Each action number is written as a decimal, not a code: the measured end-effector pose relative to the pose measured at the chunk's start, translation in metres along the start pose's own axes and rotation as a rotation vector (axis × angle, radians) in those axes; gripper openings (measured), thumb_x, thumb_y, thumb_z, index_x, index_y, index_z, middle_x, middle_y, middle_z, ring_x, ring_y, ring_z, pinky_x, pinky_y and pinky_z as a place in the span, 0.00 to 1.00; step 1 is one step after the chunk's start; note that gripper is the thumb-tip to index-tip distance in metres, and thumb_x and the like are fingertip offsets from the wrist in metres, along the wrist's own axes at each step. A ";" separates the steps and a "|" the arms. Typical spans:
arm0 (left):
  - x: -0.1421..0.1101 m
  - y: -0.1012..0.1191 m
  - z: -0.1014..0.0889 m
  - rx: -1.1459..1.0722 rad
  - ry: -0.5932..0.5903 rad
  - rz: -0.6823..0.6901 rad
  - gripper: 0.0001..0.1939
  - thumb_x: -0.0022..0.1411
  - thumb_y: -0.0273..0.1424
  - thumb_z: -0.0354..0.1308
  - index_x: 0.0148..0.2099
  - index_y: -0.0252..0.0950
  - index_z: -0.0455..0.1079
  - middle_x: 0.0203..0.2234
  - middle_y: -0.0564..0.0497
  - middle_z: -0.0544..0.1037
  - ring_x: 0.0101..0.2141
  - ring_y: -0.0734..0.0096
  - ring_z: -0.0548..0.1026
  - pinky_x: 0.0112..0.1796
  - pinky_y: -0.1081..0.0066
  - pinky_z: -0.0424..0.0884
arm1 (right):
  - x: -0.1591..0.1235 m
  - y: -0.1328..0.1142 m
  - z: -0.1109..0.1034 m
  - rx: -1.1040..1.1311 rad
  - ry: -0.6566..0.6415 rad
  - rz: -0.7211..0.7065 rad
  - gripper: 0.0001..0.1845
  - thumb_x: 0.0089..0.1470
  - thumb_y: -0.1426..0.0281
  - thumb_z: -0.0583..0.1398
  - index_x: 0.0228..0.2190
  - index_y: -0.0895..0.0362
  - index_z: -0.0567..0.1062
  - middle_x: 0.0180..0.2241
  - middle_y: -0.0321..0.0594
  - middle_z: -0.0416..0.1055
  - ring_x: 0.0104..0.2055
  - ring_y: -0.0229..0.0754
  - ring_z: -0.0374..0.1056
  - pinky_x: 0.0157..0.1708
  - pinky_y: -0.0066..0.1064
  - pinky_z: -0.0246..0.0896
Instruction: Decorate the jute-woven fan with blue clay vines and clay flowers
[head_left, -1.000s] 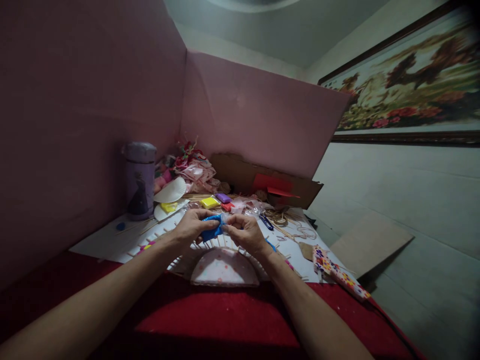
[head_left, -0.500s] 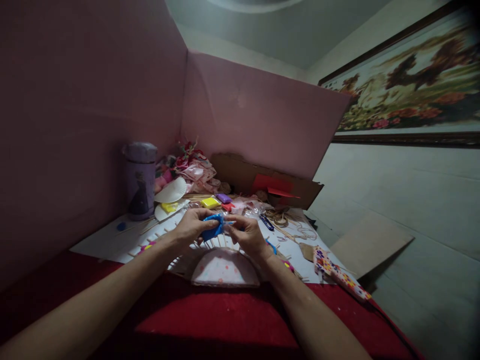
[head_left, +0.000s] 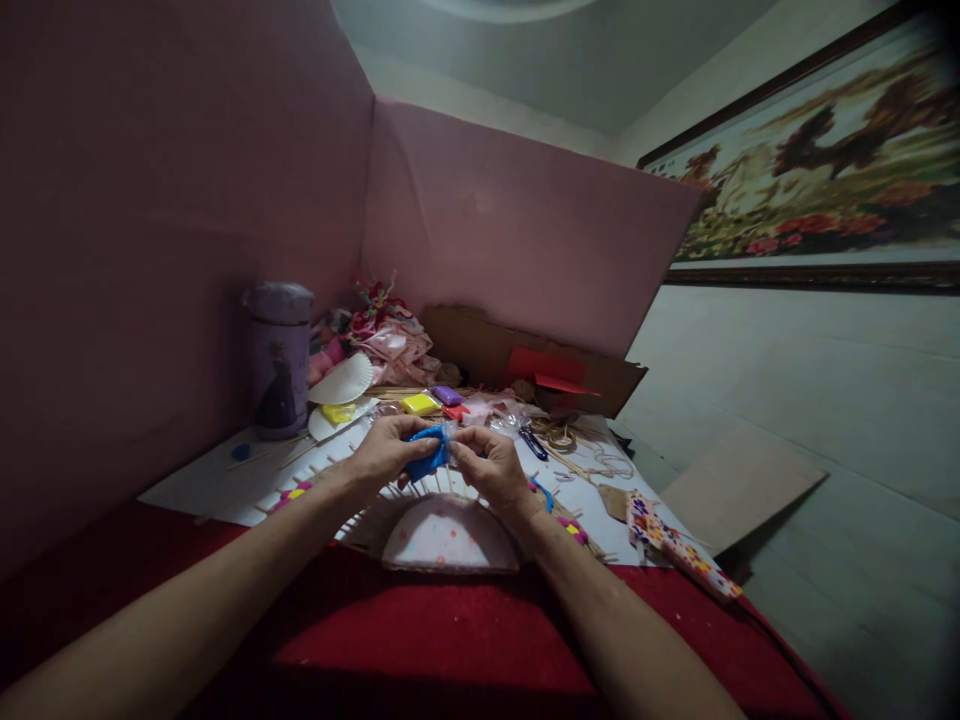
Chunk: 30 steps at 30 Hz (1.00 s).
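My left hand (head_left: 386,452) and my right hand (head_left: 487,465) meet over the white paper sheet (head_left: 225,485). Both pinch a blue lump of clay in clear wrap (head_left: 427,455), the left fingers curled round its left side and the right fingertips closed on its right end. Just below the hands lies a folded paper plate (head_left: 448,535) ringed with small wooden sticks.
A purple tumbler (head_left: 279,358) stands at the left by the pink board. Yellow (head_left: 418,404) and purple (head_left: 448,395) clay blocks, paper plates (head_left: 342,381), a cardboard box (head_left: 525,360), blue scissors (head_left: 534,444) and a spotted paper strip (head_left: 675,545) lie around. Red cloth (head_left: 450,640) covers the near table.
Both hands have stayed over the plate, kneading the blue lump; the right hand has shifted slightly toward the left one, and the lump looks more bunched.
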<state>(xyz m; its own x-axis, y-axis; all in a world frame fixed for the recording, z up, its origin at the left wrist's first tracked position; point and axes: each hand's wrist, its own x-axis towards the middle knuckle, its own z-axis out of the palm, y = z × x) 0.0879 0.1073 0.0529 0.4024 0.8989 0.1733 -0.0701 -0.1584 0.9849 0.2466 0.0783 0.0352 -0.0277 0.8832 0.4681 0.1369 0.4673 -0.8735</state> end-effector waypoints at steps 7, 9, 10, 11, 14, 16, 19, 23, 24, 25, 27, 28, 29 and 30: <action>-0.001 0.000 0.000 0.020 -0.025 0.002 0.15 0.45 0.34 0.65 0.34 0.29 0.70 0.15 0.55 0.71 0.11 0.82 0.61 0.10 0.79 0.56 | 0.001 0.003 -0.002 0.007 0.027 0.013 0.12 0.45 0.65 0.62 0.31 0.61 0.76 0.10 0.27 0.60 0.11 0.28 0.52 0.10 0.20 0.45; -0.001 -0.001 0.000 0.027 -0.025 0.001 0.14 0.45 0.33 0.65 0.33 0.29 0.70 0.14 0.56 0.70 0.11 0.82 0.61 0.10 0.79 0.56 | 0.000 0.001 -0.001 0.019 0.030 0.017 0.14 0.44 0.65 0.63 0.33 0.61 0.77 0.09 0.26 0.59 0.10 0.28 0.51 0.10 0.21 0.44; 0.000 -0.001 0.000 0.030 -0.026 0.000 0.14 0.45 0.33 0.65 0.33 0.29 0.70 0.14 0.56 0.70 0.11 0.82 0.61 0.10 0.79 0.56 | 0.000 0.000 -0.001 0.031 0.033 0.025 0.14 0.43 0.66 0.63 0.33 0.61 0.78 0.09 0.26 0.59 0.10 0.28 0.51 0.10 0.21 0.43; 0.000 -0.001 0.000 0.032 -0.028 0.000 0.14 0.45 0.33 0.65 0.33 0.29 0.70 0.14 0.56 0.70 0.11 0.82 0.61 0.10 0.79 0.56 | 0.000 -0.001 0.000 0.047 0.035 0.038 0.15 0.42 0.66 0.63 0.33 0.62 0.78 0.08 0.26 0.59 0.09 0.28 0.51 0.09 0.21 0.43; 0.002 -0.002 -0.001 0.034 -0.046 0.015 0.16 0.45 0.36 0.65 0.34 0.29 0.71 0.14 0.56 0.70 0.11 0.82 0.62 0.10 0.79 0.57 | -0.001 -0.002 0.002 0.122 0.039 0.085 0.17 0.41 0.66 0.64 0.35 0.62 0.78 0.08 0.26 0.60 0.09 0.27 0.49 0.09 0.20 0.41; 0.003 -0.003 -0.002 0.034 -0.055 0.036 0.19 0.46 0.39 0.65 0.36 0.29 0.72 0.14 0.55 0.70 0.11 0.81 0.62 0.10 0.80 0.56 | -0.002 -0.002 0.003 0.174 0.042 0.105 0.19 0.40 0.66 0.65 0.36 0.62 0.78 0.07 0.26 0.59 0.08 0.27 0.47 0.09 0.20 0.39; 0.003 -0.004 -0.003 0.037 -0.060 0.048 0.22 0.46 0.42 0.64 0.37 0.28 0.73 0.15 0.54 0.70 0.11 0.81 0.62 0.10 0.80 0.56 | -0.002 -0.003 0.003 0.225 0.033 0.121 0.19 0.40 0.67 0.65 0.37 0.62 0.78 0.07 0.24 0.58 0.09 0.26 0.45 0.09 0.20 0.37; 0.000 -0.003 -0.003 0.033 -0.065 0.026 0.23 0.46 0.42 0.65 0.38 0.28 0.74 0.14 0.55 0.70 0.11 0.82 0.61 0.11 0.79 0.55 | -0.002 -0.006 0.000 0.215 -0.028 0.130 0.16 0.39 0.70 0.62 0.34 0.61 0.78 0.08 0.24 0.58 0.09 0.26 0.46 0.09 0.19 0.39; 0.000 -0.003 -0.003 0.028 -0.069 0.018 0.22 0.45 0.42 0.65 0.38 0.28 0.75 0.14 0.55 0.70 0.11 0.82 0.61 0.11 0.80 0.55 | -0.002 -0.007 -0.001 0.203 -0.045 0.132 0.15 0.38 0.71 0.62 0.33 0.60 0.77 0.07 0.24 0.59 0.09 0.26 0.47 0.09 0.19 0.39; -0.001 -0.003 -0.002 0.023 -0.074 0.010 0.22 0.45 0.41 0.65 0.38 0.29 0.75 0.14 0.55 0.70 0.11 0.82 0.61 0.11 0.80 0.55 | -0.002 -0.007 -0.003 0.189 -0.061 0.132 0.14 0.37 0.72 0.61 0.31 0.60 0.77 0.07 0.24 0.59 0.08 0.27 0.47 0.09 0.19 0.40; -0.002 -0.002 -0.001 0.017 -0.083 -0.001 0.22 0.44 0.42 0.66 0.37 0.29 0.75 0.14 0.56 0.69 0.11 0.83 0.61 0.11 0.80 0.55 | 0.000 -0.008 -0.006 0.152 -0.081 0.121 0.12 0.36 0.73 0.59 0.29 0.59 0.76 0.07 0.24 0.60 0.08 0.27 0.48 0.09 0.19 0.41; -0.002 -0.002 -0.001 0.016 -0.083 -0.001 0.22 0.45 0.43 0.66 0.37 0.30 0.75 0.14 0.56 0.69 0.11 0.83 0.60 0.11 0.80 0.55 | 0.000 -0.008 -0.007 0.129 -0.085 0.110 0.12 0.35 0.74 0.59 0.28 0.59 0.75 0.08 0.24 0.60 0.08 0.27 0.49 0.09 0.19 0.42; -0.002 -0.001 0.000 0.015 -0.081 0.001 0.22 0.45 0.44 0.65 0.36 0.29 0.75 0.13 0.56 0.68 0.11 0.83 0.60 0.11 0.80 0.55 | 0.000 -0.008 -0.008 0.105 -0.084 0.097 0.11 0.36 0.74 0.59 0.27 0.58 0.75 0.08 0.24 0.60 0.08 0.27 0.49 0.10 0.19 0.42; -0.002 -0.001 0.000 0.015 -0.080 0.004 0.22 0.46 0.44 0.65 0.35 0.29 0.75 0.13 0.56 0.68 0.11 0.83 0.60 0.11 0.80 0.55 | 0.001 -0.008 -0.009 0.084 -0.079 0.084 0.10 0.36 0.74 0.59 0.27 0.58 0.75 0.08 0.24 0.60 0.09 0.27 0.49 0.10 0.19 0.42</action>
<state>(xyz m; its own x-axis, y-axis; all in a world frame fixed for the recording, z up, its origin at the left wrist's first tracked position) 0.0870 0.1055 0.0513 0.4734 0.8630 0.1763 -0.0582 -0.1691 0.9839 0.2541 0.0747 0.0441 -0.0983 0.9183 0.3835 0.0590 0.3900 -0.9189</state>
